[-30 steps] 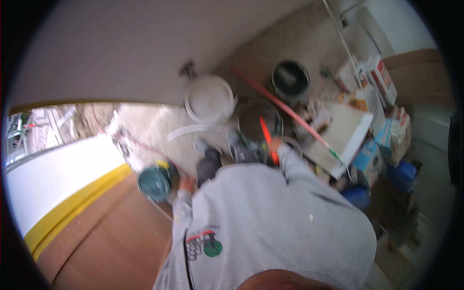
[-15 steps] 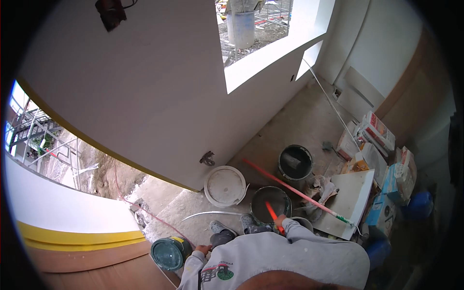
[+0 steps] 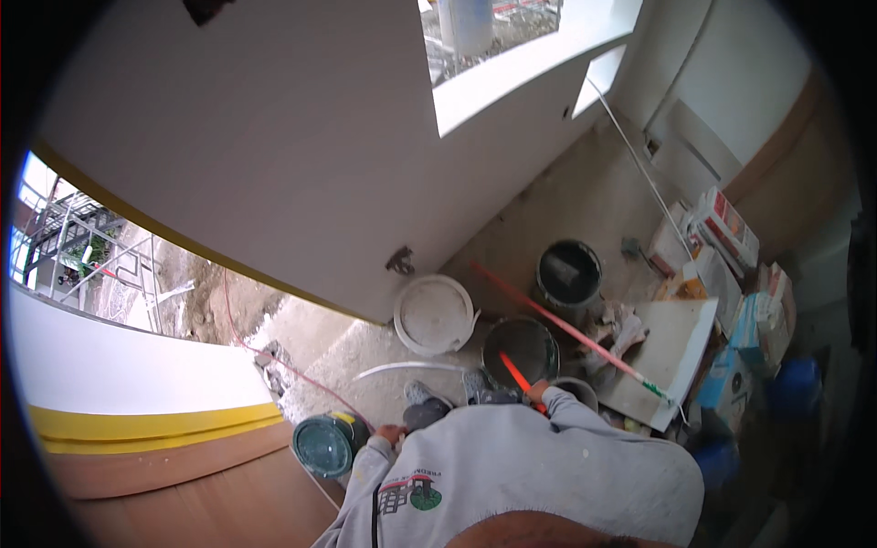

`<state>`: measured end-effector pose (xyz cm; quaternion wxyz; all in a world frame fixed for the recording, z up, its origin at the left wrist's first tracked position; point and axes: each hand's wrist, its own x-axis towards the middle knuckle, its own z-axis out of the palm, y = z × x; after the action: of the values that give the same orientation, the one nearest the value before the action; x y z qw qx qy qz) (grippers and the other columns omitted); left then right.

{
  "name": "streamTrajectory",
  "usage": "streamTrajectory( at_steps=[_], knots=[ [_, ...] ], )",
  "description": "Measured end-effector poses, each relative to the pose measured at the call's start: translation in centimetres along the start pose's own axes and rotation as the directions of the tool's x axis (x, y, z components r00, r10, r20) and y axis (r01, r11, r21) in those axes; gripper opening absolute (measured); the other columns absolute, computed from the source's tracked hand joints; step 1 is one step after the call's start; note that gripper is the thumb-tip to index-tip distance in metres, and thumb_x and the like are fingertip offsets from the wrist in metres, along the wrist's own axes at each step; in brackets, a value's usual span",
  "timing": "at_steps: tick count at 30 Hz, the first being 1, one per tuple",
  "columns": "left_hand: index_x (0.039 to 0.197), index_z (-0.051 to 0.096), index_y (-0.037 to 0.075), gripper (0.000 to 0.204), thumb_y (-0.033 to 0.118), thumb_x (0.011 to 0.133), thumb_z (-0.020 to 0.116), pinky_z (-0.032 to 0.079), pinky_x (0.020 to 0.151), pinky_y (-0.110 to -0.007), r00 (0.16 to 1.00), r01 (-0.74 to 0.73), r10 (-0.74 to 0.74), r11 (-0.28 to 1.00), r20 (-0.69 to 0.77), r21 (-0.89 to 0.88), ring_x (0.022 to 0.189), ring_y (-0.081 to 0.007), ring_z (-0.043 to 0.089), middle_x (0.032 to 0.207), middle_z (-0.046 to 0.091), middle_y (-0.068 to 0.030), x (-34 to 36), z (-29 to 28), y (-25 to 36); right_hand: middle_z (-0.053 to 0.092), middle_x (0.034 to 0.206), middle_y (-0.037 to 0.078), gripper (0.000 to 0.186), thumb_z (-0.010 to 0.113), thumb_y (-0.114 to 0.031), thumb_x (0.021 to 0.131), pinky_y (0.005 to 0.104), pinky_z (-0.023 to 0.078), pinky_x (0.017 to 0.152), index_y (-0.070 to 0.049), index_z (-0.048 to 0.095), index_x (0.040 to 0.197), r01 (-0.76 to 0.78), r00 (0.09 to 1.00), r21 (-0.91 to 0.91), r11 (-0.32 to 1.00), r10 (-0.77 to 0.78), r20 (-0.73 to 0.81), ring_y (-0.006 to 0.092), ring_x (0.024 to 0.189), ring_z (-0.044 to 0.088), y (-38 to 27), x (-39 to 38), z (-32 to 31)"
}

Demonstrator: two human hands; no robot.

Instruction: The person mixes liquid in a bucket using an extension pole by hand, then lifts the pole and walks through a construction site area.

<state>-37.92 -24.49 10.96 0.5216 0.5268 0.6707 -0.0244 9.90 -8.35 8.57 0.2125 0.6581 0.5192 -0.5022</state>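
My right hand (image 3: 539, 391) is closed around a flat, orange-red, bar-like tool (image 3: 515, 370). The tool slants over the mouth of a dark bucket (image 3: 487, 352) just beyond my feet; greyish contents show inside, and I cannot tell whether the tip touches them. At the left, my left hand (image 3: 391, 433) is held low beside my knee with its fingers curled; what it may grip is hidden. Close to that hand stands a green lidded bucket (image 3: 324, 446).
A white round lid or bucket top (image 3: 433, 315) lies ahead. Right of it are another dark bucket (image 3: 568, 274), a long red pole (image 3: 566, 324), a pale board (image 3: 665, 356) and stacked bags (image 3: 728, 228). A red cord (image 3: 306, 376) crosses the doorway floor on the left.
The view has tilted slightly, so the floor and buckets sit higher in the picture. My right hand keeps hold of the orange-red tool, whose tip has shifted slightly left over the bucket.
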Motion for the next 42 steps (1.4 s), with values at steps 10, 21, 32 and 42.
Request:
streamTrajectory(
  at_steps=[10,21,32,42],
  knots=[
    [0.106,0.064,-0.002,0.045,0.038,0.086,0.062,0.048,0.081,-0.033,0.962,0.163,-0.233,0.91,-0.143,-0.381,0.09,-0.0224,0.064,0.097,0.068,-0.0182,-0.3,2.2,3.4,0.064,0.064,0.016,0.03,0.064,-0.024,0.079,0.0409,0.049,0.047,0.006,0.064,0.082,-0.178,0.978,0.118,0.977,0.189,-0.087,0.0253,0.052,0.063,-0.4,-3.3,-10.8],
    [0.107,0.064,-0.002,0.041,0.032,0.084,0.066,0.048,0.081,-0.03,0.934,0.256,-0.343,0.834,-0.097,-0.489,0.089,-0.0193,0.063,0.097,0.068,-0.0126,-3.1,1.5,5.1,0.066,0.068,0.014,0.03,0.066,-0.024,0.079,0.0391,0.049,0.049,0.006,0.066,0.078,-0.246,0.969,0.186,0.951,0.236,0.075,0.0215,0.053,0.063,2.6,-6.8,-9.9],
    [0.106,0.065,-0.001,0.042,0.033,0.082,0.067,0.049,0.083,-0.032,0.917,0.282,-0.379,0.84,-0.128,-0.463,0.092,-0.0231,0.065,0.1,0.068,-0.0169,-2.9,1.5,5.3,0.063,0.064,0.015,0.04,0.063,-0.033,0.081,0.0374,0.048,0.048,0.007,0.064,0.078,-0.177,0.977,0.159,0.971,0.153,0.152,0.0224,0.048,0.06,4.0,-7.0,-6.7],
    [0.105,0.065,-0.002,0.045,0.038,0.084,0.063,0.048,0.083,-0.035,0.922,0.233,-0.355,0.826,-0.154,-0.513,0.093,-0.0265,0.065,0.099,0.068,-0.0185,-1.1,1.9,5.6,0.067,0.069,0.013,0.038,0.051,-0.037,0.086,0.0395,0.051,0.063,-0.003,0.067,0.079,0.155,0.969,-0.285,0.946,-0.201,-0.141,0.0247,0.061,0.066,1.3,-0.4,-2.5]
  ],
)
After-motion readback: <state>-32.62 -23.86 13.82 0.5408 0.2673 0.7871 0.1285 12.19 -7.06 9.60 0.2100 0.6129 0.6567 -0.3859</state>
